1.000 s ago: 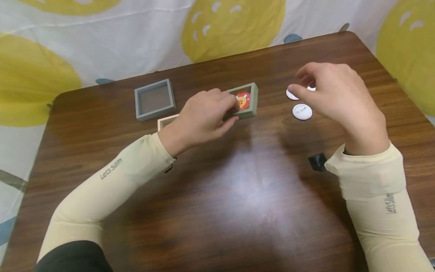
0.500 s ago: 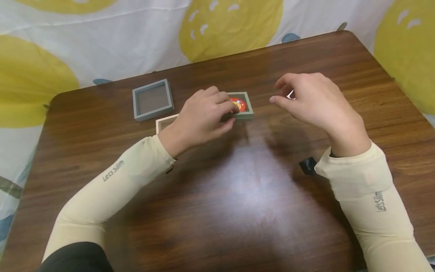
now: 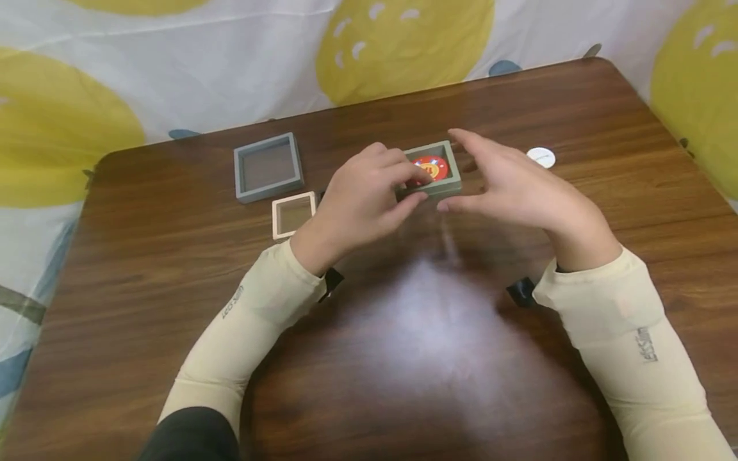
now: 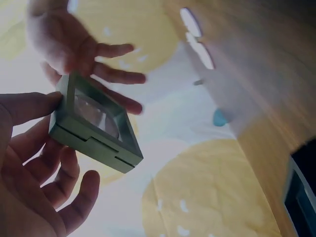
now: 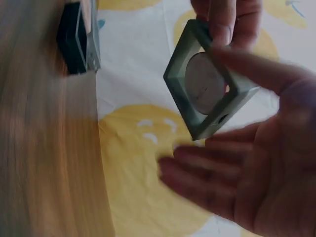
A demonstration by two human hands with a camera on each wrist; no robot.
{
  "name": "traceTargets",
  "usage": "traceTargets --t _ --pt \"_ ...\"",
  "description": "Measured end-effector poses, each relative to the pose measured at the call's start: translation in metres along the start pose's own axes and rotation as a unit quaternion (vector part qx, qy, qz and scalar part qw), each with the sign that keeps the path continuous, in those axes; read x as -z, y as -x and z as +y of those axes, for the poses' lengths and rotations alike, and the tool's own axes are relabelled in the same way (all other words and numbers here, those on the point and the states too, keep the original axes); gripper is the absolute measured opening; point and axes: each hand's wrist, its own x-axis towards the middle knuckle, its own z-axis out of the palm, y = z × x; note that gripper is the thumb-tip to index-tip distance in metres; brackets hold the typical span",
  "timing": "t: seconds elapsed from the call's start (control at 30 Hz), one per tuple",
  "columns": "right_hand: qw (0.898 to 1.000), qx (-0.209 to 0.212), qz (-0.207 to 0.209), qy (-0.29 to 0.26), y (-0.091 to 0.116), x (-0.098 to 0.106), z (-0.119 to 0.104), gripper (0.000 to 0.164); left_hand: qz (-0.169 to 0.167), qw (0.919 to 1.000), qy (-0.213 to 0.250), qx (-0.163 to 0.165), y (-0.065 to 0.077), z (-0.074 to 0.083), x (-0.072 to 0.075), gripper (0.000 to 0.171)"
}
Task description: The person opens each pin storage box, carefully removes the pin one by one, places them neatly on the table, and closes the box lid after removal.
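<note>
My left hand (image 3: 369, 195) pinches a green display frame (image 3: 453, 179) at its left end, fingertips over the upper face and thumb at the near edge. Inside the frame sits a red round badge (image 3: 435, 166) with a yellow centre. From the wrists, the green frame (image 4: 106, 150) appears raised off the table, with the badge's plain back (image 5: 204, 84) showing from below. Close to the frame's right end is my right hand (image 3: 519, 186), its fingers and thumb spread apart; it grips nothing.
Left on the table lie a blue-grey frame (image 3: 241, 173) and a smaller cream frame (image 3: 278, 221), partly behind my left hand. A white round badge (image 3: 541, 157) lies face down beyond my right hand. More white badges (image 4: 202, 53) show in the left wrist view.
My right hand has come left from above the white badges to the green frame, its fingers spreading wider. The left hand has shifted slightly right with the frame, whose tilt varied.
</note>
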Motion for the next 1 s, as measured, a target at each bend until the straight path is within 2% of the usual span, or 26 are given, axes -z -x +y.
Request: traceTargets --t 0.13,0.33,0.5,0.6,0.83,0.9,1.0 --pt "0.996 0.017 -0.02 -0.09 -0.003 0.001 -0.001 0.088 0.015 0.9992 0.037 0.009 0.002 0.004 0.005 0.012" --pt "0.99 0.003 -0.007 -0.139 -0.003 0.001 -0.002 0.077 0.01 0.9983 0.057 0.007 0.002 0.005 0.009 0.013" --pt "0.993 -0.019 0.019 -0.118 -0.003 -0.006 -0.006 0.077 -0.037 0.9968 0.064 0.032 0.007 0.003 0.009 0.015" --pt "0.995 -0.02 0.031 -0.094 -0.002 -0.01 -0.009 0.081 -0.058 0.9954 0.063 0.042 0.011 0.001 0.008 0.025" --pt "0.996 0.048 0.057 -0.052 -0.002 -0.015 -0.015 0.082 -0.074 0.9924 0.072 0.066 0.013 -0.001 0.004 0.079" --pt "0.995 0.062 0.064 -0.036 -0.001 -0.015 -0.016 0.083 -0.089 0.9906 0.071 0.077 0.013 -0.002 0.002 0.087" --pt "0.995 0.07 0.069 -0.019 0.001 -0.015 -0.018 0.084 -0.108 0.9874 0.074 0.089 0.013 -0.003 0.0 0.089"
